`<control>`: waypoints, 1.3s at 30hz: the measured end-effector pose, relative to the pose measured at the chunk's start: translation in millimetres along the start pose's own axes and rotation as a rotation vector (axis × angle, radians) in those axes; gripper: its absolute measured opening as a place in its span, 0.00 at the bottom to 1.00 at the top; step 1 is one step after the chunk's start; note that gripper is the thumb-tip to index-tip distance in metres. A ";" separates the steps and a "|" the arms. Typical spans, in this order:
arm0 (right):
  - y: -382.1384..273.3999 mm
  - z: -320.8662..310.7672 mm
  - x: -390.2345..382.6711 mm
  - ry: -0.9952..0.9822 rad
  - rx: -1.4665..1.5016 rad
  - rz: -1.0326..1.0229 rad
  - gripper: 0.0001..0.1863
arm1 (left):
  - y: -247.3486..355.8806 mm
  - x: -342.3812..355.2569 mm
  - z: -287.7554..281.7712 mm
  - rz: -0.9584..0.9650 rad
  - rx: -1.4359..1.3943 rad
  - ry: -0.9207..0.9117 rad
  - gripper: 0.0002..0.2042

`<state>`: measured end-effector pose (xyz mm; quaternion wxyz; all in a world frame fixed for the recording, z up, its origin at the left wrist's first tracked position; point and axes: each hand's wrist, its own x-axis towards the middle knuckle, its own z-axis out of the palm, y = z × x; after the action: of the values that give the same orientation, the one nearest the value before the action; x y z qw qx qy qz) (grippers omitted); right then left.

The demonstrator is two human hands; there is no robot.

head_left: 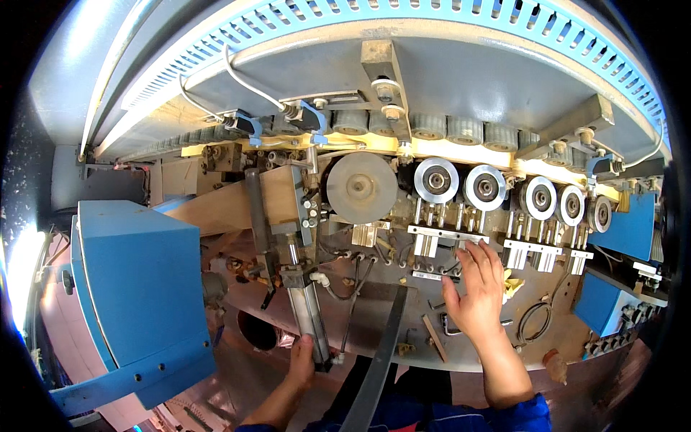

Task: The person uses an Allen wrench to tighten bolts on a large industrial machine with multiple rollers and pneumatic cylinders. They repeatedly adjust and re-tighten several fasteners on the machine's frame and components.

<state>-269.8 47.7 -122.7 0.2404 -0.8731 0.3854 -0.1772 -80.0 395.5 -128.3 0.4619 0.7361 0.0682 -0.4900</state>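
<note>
At lower left, my left hand [302,363] lies against the lower end of a silver pneumatic cylinder [308,311]. Its thumb presses along the side, and the other fingers are hidden behind the cylinder. My right hand [476,297] is open, palm down with fingers spread, over the metal bed. Its fingertips reach the edge of a silver mounting bar [448,234]; whether they touch it I cannot tell. Above that bar sit shiny pressure rollers [436,180] with dark hubs. A large grey disc wheel [361,187] stands to their left.
A blue housing [140,288] takes up the left side. A dark flat bar [381,360] slants up between my arms. Hex keys [452,327], a thin wooden strip [435,338], a yellow scrap [512,286] and a coiled cable [534,322] lie around my right hand.
</note>
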 end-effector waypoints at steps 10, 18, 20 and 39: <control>29.1 3.1 -97.4 -0.024 0.100 0.121 0.18 | -8.6 4.9 -8.6 -0.040 0.008 0.053 0.33; 24.8 5.7 -118.7 -0.084 0.156 0.174 0.17 | -4.5 1.0 -1.2 -0.059 -0.043 0.079 0.36; 23.6 5.7 -119.5 -0.094 0.155 0.173 0.17 | 0.2 1.1 0.1 -0.053 -0.027 0.072 0.36; 20.9 8.4 -124.5 -0.120 0.153 0.161 0.16 | 0.7 1.3 -3.5 -0.053 0.014 0.034 0.41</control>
<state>-357.6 132.2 -156.7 0.3421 -0.8276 0.4245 -0.1338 -76.6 397.3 -128.5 0.4426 0.7455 0.0921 -0.4898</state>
